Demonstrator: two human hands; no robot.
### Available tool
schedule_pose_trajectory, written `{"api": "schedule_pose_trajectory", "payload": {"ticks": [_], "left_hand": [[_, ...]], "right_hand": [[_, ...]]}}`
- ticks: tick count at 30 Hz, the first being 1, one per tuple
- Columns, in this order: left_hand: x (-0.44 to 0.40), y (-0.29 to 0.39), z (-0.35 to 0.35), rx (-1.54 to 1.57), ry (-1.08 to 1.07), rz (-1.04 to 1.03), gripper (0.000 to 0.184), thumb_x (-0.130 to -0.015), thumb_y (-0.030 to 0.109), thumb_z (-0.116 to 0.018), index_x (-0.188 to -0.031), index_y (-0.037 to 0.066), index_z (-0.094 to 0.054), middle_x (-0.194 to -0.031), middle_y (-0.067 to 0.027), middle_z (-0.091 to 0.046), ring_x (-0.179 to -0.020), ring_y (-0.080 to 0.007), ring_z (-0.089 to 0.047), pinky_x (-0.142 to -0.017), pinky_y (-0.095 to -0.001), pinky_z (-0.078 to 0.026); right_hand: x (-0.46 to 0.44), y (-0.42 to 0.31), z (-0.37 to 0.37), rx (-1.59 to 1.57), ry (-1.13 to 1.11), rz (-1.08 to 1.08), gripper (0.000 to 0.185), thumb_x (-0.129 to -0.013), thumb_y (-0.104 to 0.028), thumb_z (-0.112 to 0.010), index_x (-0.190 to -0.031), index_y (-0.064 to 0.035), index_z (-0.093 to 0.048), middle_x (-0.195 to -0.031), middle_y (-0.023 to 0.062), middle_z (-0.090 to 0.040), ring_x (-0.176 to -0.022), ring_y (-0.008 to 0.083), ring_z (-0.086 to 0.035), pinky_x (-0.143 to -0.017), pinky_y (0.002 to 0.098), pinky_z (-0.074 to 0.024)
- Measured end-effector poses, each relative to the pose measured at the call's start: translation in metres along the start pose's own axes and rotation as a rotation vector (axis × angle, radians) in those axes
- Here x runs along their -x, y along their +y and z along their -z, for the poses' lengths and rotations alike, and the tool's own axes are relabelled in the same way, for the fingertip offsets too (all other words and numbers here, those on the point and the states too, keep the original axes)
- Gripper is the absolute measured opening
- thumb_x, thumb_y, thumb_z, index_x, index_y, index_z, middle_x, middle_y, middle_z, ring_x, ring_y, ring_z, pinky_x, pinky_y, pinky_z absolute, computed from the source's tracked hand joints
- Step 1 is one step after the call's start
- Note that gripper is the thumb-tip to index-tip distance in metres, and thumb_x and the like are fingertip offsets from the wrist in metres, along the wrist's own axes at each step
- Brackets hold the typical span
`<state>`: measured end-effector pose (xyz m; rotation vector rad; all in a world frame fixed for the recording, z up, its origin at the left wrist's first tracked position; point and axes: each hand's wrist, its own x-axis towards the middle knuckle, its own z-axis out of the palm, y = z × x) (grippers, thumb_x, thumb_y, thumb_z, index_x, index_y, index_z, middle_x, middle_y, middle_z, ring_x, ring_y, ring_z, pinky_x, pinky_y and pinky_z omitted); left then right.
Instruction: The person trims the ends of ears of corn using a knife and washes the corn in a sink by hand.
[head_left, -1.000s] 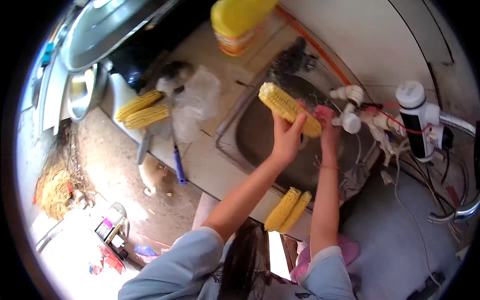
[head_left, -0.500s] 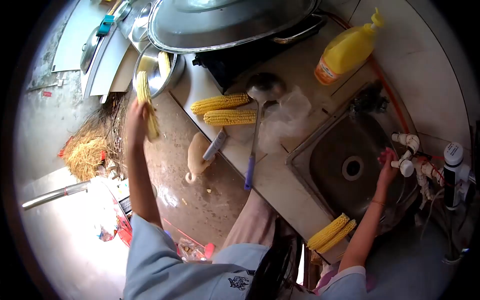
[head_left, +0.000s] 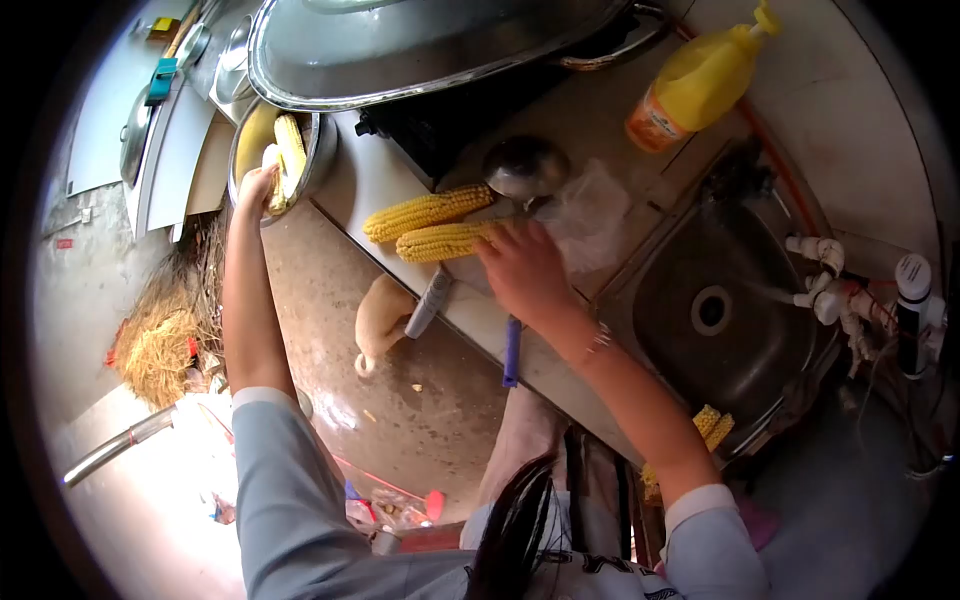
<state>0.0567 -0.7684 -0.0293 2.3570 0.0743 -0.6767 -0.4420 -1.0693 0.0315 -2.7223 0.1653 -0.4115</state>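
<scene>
My left hand (head_left: pixel 258 188) is closed around a corn cob (head_left: pixel 272 160), lowered into a metal pot (head_left: pixel 322 150). Another yellow cob (head_left: pixel 291 148) rests in that pot beside it. Over the counter, my right hand (head_left: pixel 528 275) has its fingers around the right end of a corn cob (head_left: pixel 438 243). A second cob (head_left: pixel 425 212) lies just behind that one. The ladle (head_left: pixel 525 167) is partly covered by my right hand, its purple handle (head_left: pixel 512 350) showing below. Further cobs (head_left: pixel 712 428) lie by the sink, partly behind my right forearm.
A large lidded pot (head_left: pixel 440 55) stands at the back on a black stove (head_left: pixel 420 140). The sink (head_left: pixel 665 290) is on the right, with a tap (head_left: pixel 825 300). Behind are a yellow pump bottle (head_left: pixel 695 85) and a plastic bag (head_left: pixel 595 215). A small animal (head_left: pixel 382 320) is on the floor.
My left hand has carried its cob up and left into the metal pot. My right hand has left the tap and moved left to a cob on the counter. Water now streams from the tap.
</scene>
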Motion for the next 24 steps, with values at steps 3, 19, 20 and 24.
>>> {"api": "schedule_pose_trajectory", "payload": {"ticks": [3, 19, 20, 24], "left_hand": [[0.028, 0.016, -0.003, -0.077, 0.106, 0.016, 0.035, -0.085, 0.034, -0.054, -0.091, 0.001, -0.062, -0.073, -0.0067, -0.061, -0.055, -0.0160, -0.055, -0.049, -0.0310, -0.043], [0.274, 0.112, -0.081, -0.244, 0.560, -1.001, 0.023, -0.091, 0.009, -0.039, -0.099, 0.000, -0.059, -0.092, -0.0127, -0.062, -0.086, -0.0239, -0.059, -0.078, -0.0312, -0.045], [0.306, 0.125, -0.103, -0.201, 0.438, -1.026, 0.023, -0.092, 0.008, -0.039, -0.098, -0.001, -0.059, -0.088, -0.0108, -0.062, -0.082, -0.0200, -0.059, -0.075, -0.0297, -0.045], [0.370, 0.122, -0.211, 0.241, 0.042, -1.228, 0.027, -0.094, 0.015, -0.037, -0.094, 0.000, -0.059, -0.087, -0.0088, -0.062, -0.078, -0.0171, -0.058, -0.064, -0.0220, -0.042]], "right_hand": [[-0.025, -0.018, -0.060, 0.134, -0.058, -0.046, 0.023, -0.072, -0.014, -0.058, -0.094, -0.0076, -0.058, -0.091, 0.0055, -0.056, -0.094, 0.0212, -0.051, -0.084, 0.0380, -0.0403], [0.011, -0.025, 0.063, -0.855, 0.007, -0.206, 0.046, -0.075, -0.025, -0.061, -0.115, -0.0078, -0.045, -0.095, 0.0097, -0.053, -0.078, 0.0245, -0.057, -0.072, 0.0380, -0.0469], [0.032, -0.018, 0.070, -0.832, 0.003, -0.234, 0.046, -0.075, -0.025, -0.061, -0.115, -0.0078, -0.045, -0.095, 0.0097, -0.053, -0.078, 0.0245, -0.057, -0.072, 0.0380, -0.0469], [0.124, 0.034, 0.079, -1.805, 0.009, -0.741, 0.059, -0.080, -0.038, -0.057, -0.128, -0.0137, -0.034, -0.113, 0.0113, -0.052, -0.086, 0.0291, -0.059, -0.075, 0.0388, -0.0490]]}}
